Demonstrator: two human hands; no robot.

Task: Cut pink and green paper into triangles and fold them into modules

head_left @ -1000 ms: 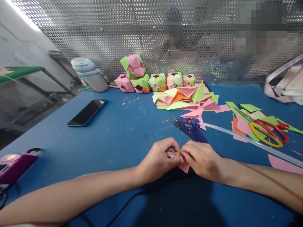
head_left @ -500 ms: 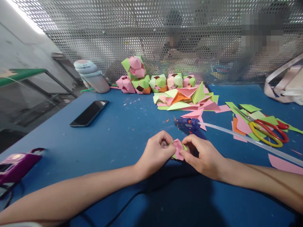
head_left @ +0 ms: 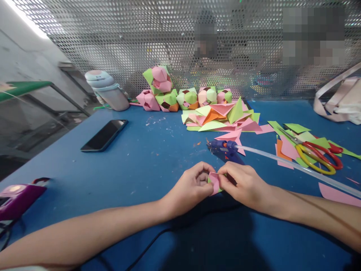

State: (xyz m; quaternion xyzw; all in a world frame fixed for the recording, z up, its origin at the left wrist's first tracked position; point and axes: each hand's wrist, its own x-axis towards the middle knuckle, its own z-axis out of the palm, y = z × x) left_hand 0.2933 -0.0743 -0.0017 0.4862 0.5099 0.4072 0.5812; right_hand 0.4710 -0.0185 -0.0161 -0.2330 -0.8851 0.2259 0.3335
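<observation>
Between my two hands is a small folded paper piece [head_left: 214,183], pink with green at its edges. My left hand [head_left: 194,184] is closed on its left side, fingers curled and thumb along the lower edge. From the other side my right hand [head_left: 244,184] pinches the paper's upper right edge between thumb and fingers. Just beyond the hands lies a blue glue gun [head_left: 225,146], with a long clear glue stick [head_left: 284,162] running out of it to the right. Part of the glue gun's handle is hidden behind my right hand.
Behind are a pile of folded papers [head_left: 222,117] and several paper balls [head_left: 168,99] against a perforated metal panel [head_left: 175,49]. Scissors [head_left: 320,154] rest on paper scraps at right. Leftward are a phone [head_left: 105,135], a bottle [head_left: 108,91] and a purple device [head_left: 21,199]. People show through the panel.
My right fingers have shifted from the piece's right side to its top edge. The paper has turned slightly, and both hands sit a little lower. The left fingers have loosened somewhat.
</observation>
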